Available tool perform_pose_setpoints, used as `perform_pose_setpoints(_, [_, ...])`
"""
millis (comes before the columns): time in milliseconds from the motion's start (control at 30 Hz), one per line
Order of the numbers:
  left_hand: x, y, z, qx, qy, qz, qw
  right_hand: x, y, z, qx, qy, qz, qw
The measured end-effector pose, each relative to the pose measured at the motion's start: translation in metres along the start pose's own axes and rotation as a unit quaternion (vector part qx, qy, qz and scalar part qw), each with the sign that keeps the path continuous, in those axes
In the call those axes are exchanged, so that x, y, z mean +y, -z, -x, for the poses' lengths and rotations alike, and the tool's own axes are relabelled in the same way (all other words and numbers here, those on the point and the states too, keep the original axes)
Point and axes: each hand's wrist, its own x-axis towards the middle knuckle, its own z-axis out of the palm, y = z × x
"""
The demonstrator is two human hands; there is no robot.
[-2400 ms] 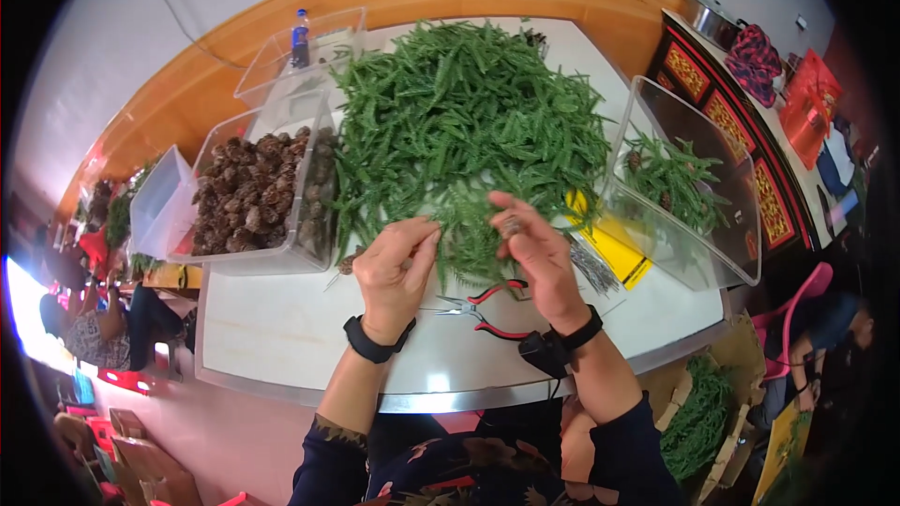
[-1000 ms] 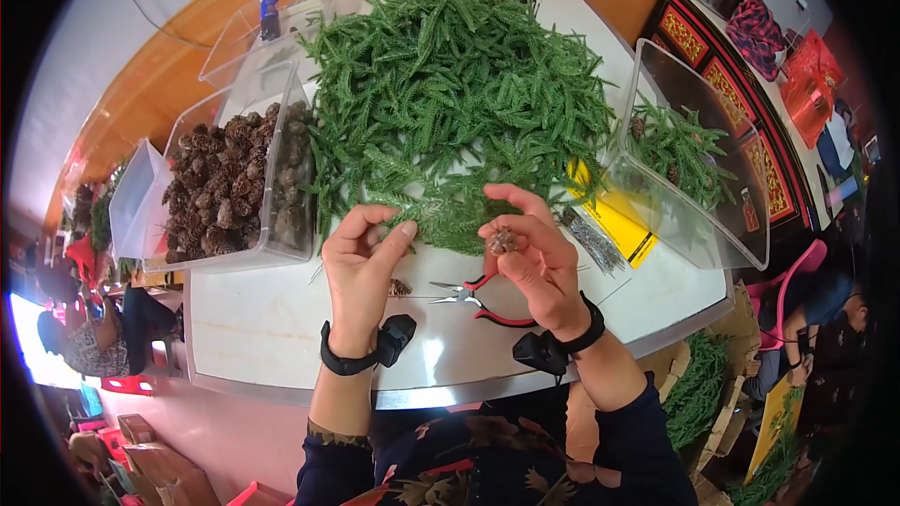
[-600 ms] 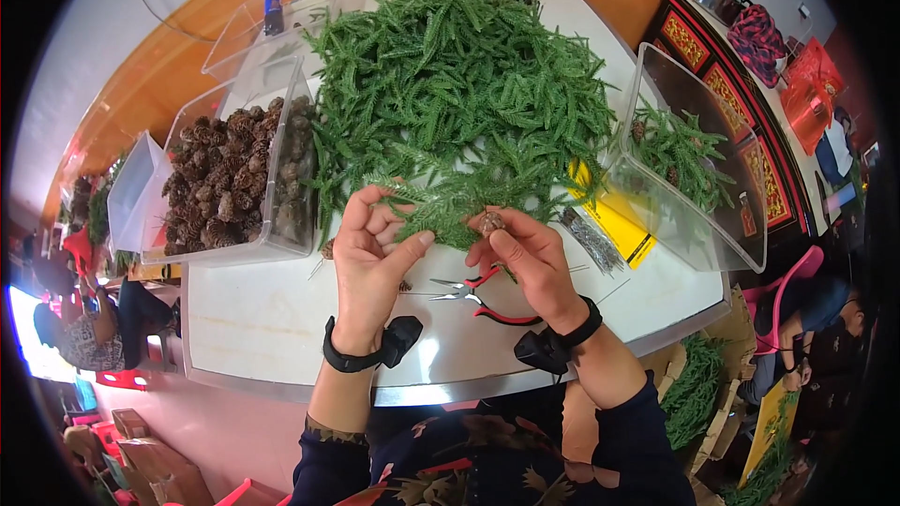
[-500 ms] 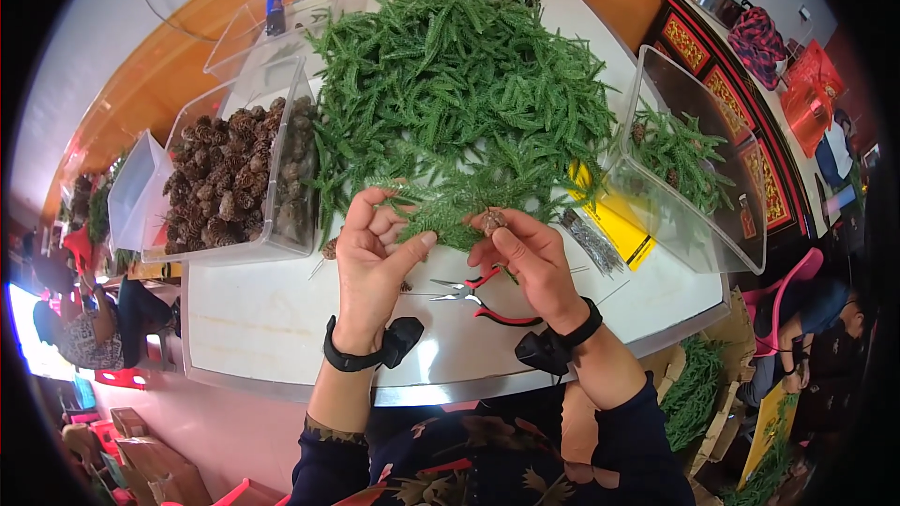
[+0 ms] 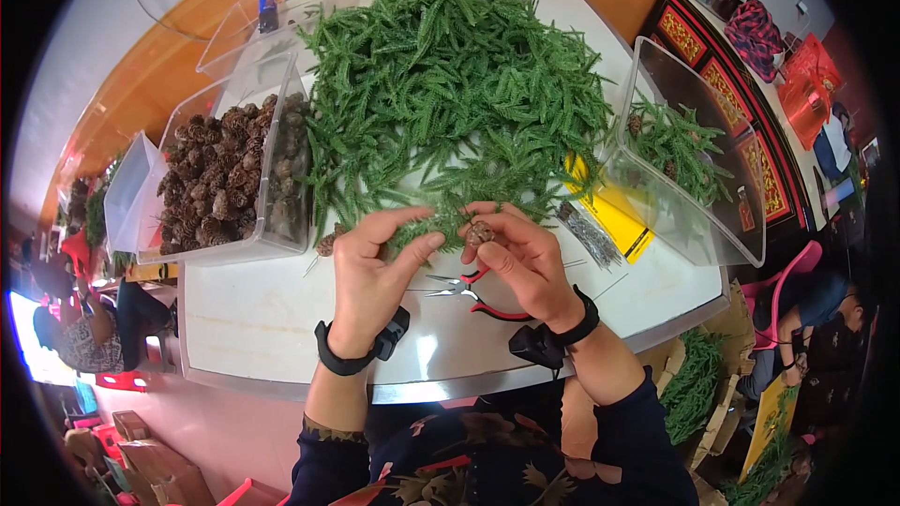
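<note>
My left hand (image 5: 373,274) pinches a green artificial fir sprig (image 5: 424,229) at the near edge of a big heap of green sprigs (image 5: 455,94) on the white table (image 5: 253,319). My right hand (image 5: 525,258) holds a small brown pine cone (image 5: 480,231) against the sprig's end, fingers closed round it. The two hands nearly touch. Red-handled pliers (image 5: 469,289) lie on the table just under them. Both wrists wear black bands.
A clear bin of pine cones (image 5: 230,178) stands left, empty clear bins (image 5: 234,28) and a blue bottle (image 5: 269,0) behind it. At right are a clear bin with a few sprigs (image 5: 680,145), a yellow sheet (image 5: 614,215) and a bundle of wires (image 5: 586,232). People sit at far left and right.
Both hands dipped to the heap's edge and drew together. My left hand took up a sprig; my right hand brought the pine cone against its end.
</note>
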Motion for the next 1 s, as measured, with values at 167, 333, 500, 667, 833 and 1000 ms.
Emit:
perform_pose_setpoints(167, [-0.015,-0.004,-0.003,0.025,0.097,0.298,0.949,-0.009,-0.003,-0.003,0.077,0.141,-0.008,0.987])
perform_pose_setpoints(333, [-0.018,0.000,-0.005,0.050,0.127,0.401,0.906,-0.001,0.005,0.004,0.094,0.144,-0.023,0.985])
perform_pose_setpoints(500, [-0.018,-0.001,-0.003,0.015,0.139,0.442,0.886,0.004,-0.008,0.004,-0.018,0.058,0.023,0.998])
perform_pose_setpoints(667, [-0.018,-0.008,-0.002,-0.023,0.151,0.444,0.883,0.006,-0.008,0.006,-0.035,0.043,0.033,0.998])
perform_pose_setpoints(833, [-0.005,0.000,-0.004,-0.024,0.213,0.504,0.837,-0.004,0.000,0.005,-0.009,-0.018,-0.051,0.999])
perform_pose_setpoints(1000, [-0.026,0.001,-0.003,-0.027,0.195,0.504,0.841,-0.008,0.002,0.004,0.017,-0.030,-0.077,0.996])
